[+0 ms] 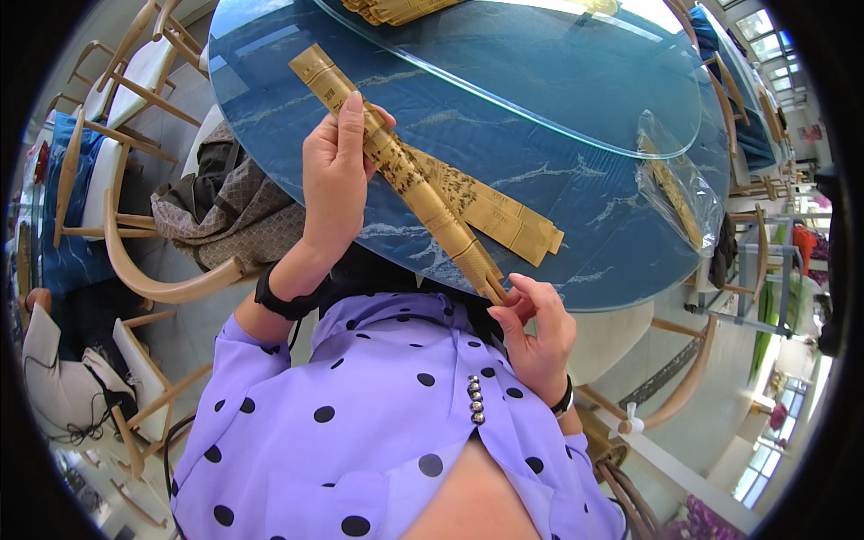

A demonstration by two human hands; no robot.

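Observation:
A long, narrow gold cardboard box [432, 211], printed with dark floral patterns, slants across the front of me above the table edge. My left hand [337, 166] is wrapped round its upper part, thumb on top. At its lower end, where the flaps stand apart, my right hand [538, 337] has its thumb and forefinger closed at a flap. Beneath and beside it, a flat gold box blank [508, 220] with the same pattern lies on the table, partly covered by the held box.
The round table [576, 243] has a blue marbled cover and a raised glass turntable [540, 81]. More gold blanks [396, 9] are stacked at the far side. A clear plastic bag [675, 184] with gold strips lies at right. A wooden chair [171, 288] holds a patterned brown bag [238, 202] at left.

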